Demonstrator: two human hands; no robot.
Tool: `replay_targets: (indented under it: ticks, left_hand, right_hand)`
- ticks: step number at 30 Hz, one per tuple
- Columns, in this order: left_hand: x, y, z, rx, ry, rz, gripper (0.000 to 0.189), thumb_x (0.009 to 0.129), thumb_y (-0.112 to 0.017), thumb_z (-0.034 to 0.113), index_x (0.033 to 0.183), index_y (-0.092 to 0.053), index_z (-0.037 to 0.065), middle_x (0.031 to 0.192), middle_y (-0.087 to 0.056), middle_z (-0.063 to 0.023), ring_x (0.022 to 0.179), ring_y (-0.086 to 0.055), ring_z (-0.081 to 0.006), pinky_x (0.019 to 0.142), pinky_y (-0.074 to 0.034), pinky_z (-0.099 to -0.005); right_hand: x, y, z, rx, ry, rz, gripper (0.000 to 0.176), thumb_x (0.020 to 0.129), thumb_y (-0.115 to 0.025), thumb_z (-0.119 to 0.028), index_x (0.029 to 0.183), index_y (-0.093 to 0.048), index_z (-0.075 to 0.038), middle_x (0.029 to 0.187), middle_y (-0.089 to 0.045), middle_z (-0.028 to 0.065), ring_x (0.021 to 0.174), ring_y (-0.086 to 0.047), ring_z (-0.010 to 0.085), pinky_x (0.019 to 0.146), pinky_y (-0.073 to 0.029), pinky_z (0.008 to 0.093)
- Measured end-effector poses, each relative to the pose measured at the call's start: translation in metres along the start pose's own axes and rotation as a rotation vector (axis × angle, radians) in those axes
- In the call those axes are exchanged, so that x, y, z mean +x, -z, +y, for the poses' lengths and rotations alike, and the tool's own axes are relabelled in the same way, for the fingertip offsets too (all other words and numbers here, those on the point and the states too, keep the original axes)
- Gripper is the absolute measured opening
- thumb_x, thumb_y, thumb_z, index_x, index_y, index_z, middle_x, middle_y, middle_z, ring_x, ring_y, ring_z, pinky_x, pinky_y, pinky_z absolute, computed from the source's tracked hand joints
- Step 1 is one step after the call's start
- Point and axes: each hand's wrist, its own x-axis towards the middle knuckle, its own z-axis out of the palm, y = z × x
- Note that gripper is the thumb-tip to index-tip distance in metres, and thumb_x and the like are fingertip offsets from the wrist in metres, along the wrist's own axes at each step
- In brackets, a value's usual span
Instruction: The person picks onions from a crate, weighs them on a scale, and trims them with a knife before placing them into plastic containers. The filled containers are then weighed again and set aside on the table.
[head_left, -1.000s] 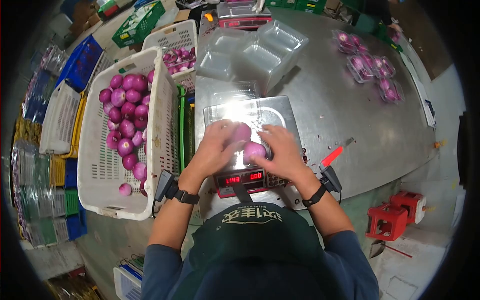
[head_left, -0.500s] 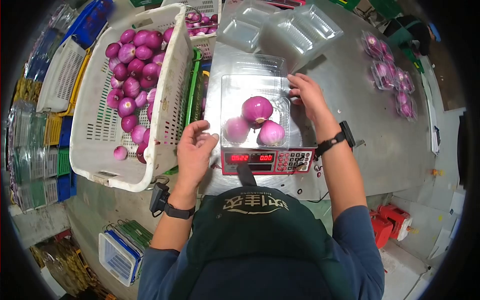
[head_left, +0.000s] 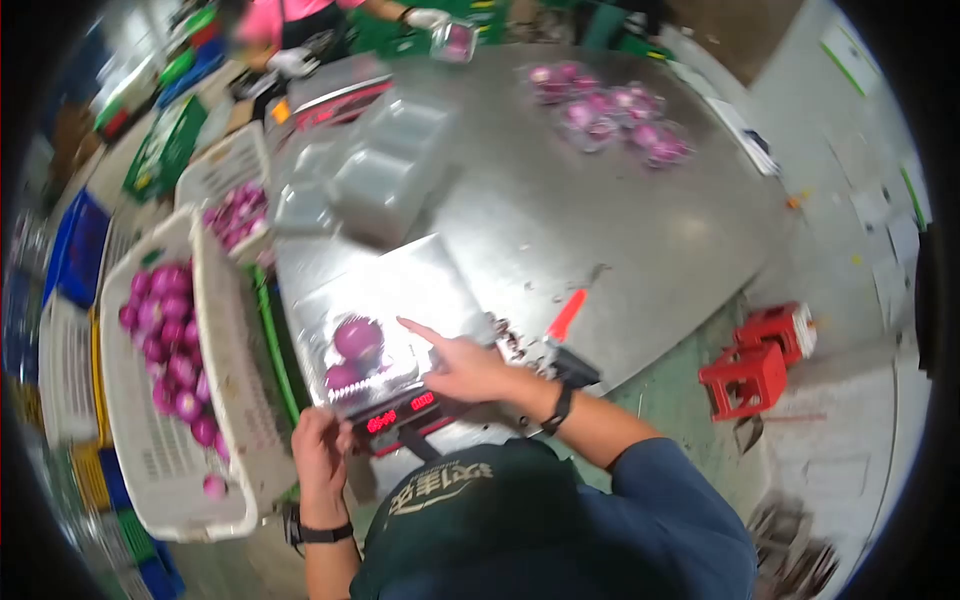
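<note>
Only the head view to go on, and it's pretty smeared, so take this loosely. The red onions (head_left: 357,338) are sitting in a clear tray (head_left: 390,300) on the scale (head_left: 455,300), at the near-left end of the steel worktop (head_left: 620,220). The right hand (head_left: 468,368) is flat over the tray's right edge, with the fingers (head_left: 415,328) spread and straight and nothing held. The left hand (head_left: 320,445) is down by the scale's front-left corner. Its fingers look curled, but I can't tell if they're gripping anything or just resting there. If this is a weigh-up, I'd say get both hands right off the tray and the platform before trusting the red readout (head_left: 397,410), because any lean on it throws the number off. Keep the onions low and centred so they don't roll. Swaps can come from the white crate (head_left: 215,300) just left. Also watch that red-handled knife (head_left: 567,315), it's near the right wrist.
</note>
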Motion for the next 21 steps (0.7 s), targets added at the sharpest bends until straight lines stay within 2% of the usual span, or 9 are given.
replay_targets:
  ticks: [3,6,11,12,13,15,16,19,21]
  left_hand:
    - [0.009,-0.015,-0.007,0.129,-0.045,-0.013,0.009,0.092,-0.06,0.002,0.091,-0.052,0.007,0.081,-0.061,-0.0089,0.066,-0.061,-0.0188,0.051,-0.046,-0.0286]
    - [0.015,-0.027,-0.01,0.192,-0.054,-0.004,0.011,0.09,-0.058,-0.002,0.09,-0.051,0.007,0.079,-0.06,-0.0085,0.063,-0.059,-0.0179,0.049,-0.045,-0.0275]
    - [0.027,-0.064,-0.03,0.236,-0.027,-0.063,0.017,0.084,-0.061,-0.008,0.092,-0.054,0.006,0.077,-0.059,-0.0067,0.058,-0.059,-0.0168,0.046,-0.046,-0.0259]
    - [0.029,-0.072,-0.035,0.243,-0.024,-0.078,0.018,0.082,-0.062,-0.008,0.093,-0.056,0.005,0.076,-0.059,-0.0059,0.058,-0.06,-0.0164,0.046,-0.046,-0.026]
    - [0.031,-0.08,-0.039,0.241,-0.031,-0.083,0.018,0.082,-0.062,-0.008,0.093,-0.056,0.005,0.076,-0.059,-0.0059,0.058,-0.06,-0.0164,0.046,-0.046,-0.026]
    - [0.03,-0.105,-0.044,0.328,0.019,-0.078,0.018,0.082,-0.063,-0.006,0.093,-0.056,0.005,0.075,-0.059,-0.0055,0.057,-0.06,-0.0166,0.046,-0.047,-0.0261]
    - [0.036,-0.113,-0.051,0.332,0.018,-0.108,0.018,0.082,-0.064,-0.006,0.093,-0.055,0.005,0.075,-0.059,-0.0052,0.057,-0.06,-0.0163,0.047,-0.048,-0.0267]
    - [0.051,-0.141,-0.07,0.402,0.016,-0.156,0.018,0.085,-0.067,-0.003,0.096,-0.057,0.007,0.073,-0.06,-0.0045,0.058,-0.06,-0.017,0.048,-0.047,-0.0284]
    - [0.048,-0.165,-0.073,0.489,-0.013,-0.131,0.018,0.088,-0.072,0.003,0.101,-0.059,0.005,0.073,-0.059,-0.0029,0.059,-0.06,-0.0153,0.049,-0.048,-0.0285]
  right_hand:
    - [0.004,-0.023,0.025,0.418,-0.131,0.218,0.055,0.093,-0.057,-0.002,0.145,-0.041,0.007,0.074,-0.067,0.0071,0.06,-0.063,0.0132,0.058,-0.052,0.0292]
    - [-0.012,-0.009,0.029,0.506,-0.218,0.214,0.05,0.093,-0.06,-0.002,0.139,-0.045,0.007,0.074,-0.067,0.0077,0.059,-0.063,0.0139,0.056,-0.05,0.0289]
    - [-0.036,0.024,0.066,0.482,-0.193,0.175,0.063,0.089,-0.075,-0.013,0.14,-0.044,0.007,0.078,-0.066,0.0047,0.069,-0.063,0.0119,0.058,-0.049,0.0281]
    - [-0.038,0.033,0.078,0.379,-0.2,0.156,0.085,0.086,-0.083,-0.029,0.15,-0.037,0.005,0.102,-0.069,0.0133,0.083,-0.064,0.0138,0.062,-0.051,0.0305]
    - [-0.04,0.036,0.087,0.375,-0.193,0.159,0.085,0.086,-0.083,-0.029,0.15,-0.037,0.005,0.102,-0.069,0.0133,0.083,-0.064,0.0138,0.062,-0.051,0.0305]
    - [-0.046,0.052,0.085,0.47,-0.244,0.298,0.108,0.079,-0.084,-0.05,0.157,-0.031,0.002,0.114,-0.069,0.0212,0.11,-0.067,0.028,0.099,-0.051,0.0371]
    - [-0.049,0.063,0.084,0.495,-0.306,0.253,0.116,0.08,-0.084,-0.052,0.162,-0.02,0.001,0.129,-0.063,0.0276,0.12,-0.064,0.0334,0.107,-0.047,0.0379]
    - [-0.039,0.07,0.109,0.698,-0.283,0.352,0.115,0.082,-0.084,-0.047,0.162,-0.016,0.001,0.129,-0.064,0.0255,0.115,-0.066,0.0306,0.103,-0.049,0.0363]
    - [-0.04,0.087,0.12,0.882,-0.299,0.438,0.101,0.09,-0.077,-0.026,0.159,-0.009,0.006,0.118,-0.07,0.0196,0.101,-0.071,0.0238,0.086,-0.057,0.0329]
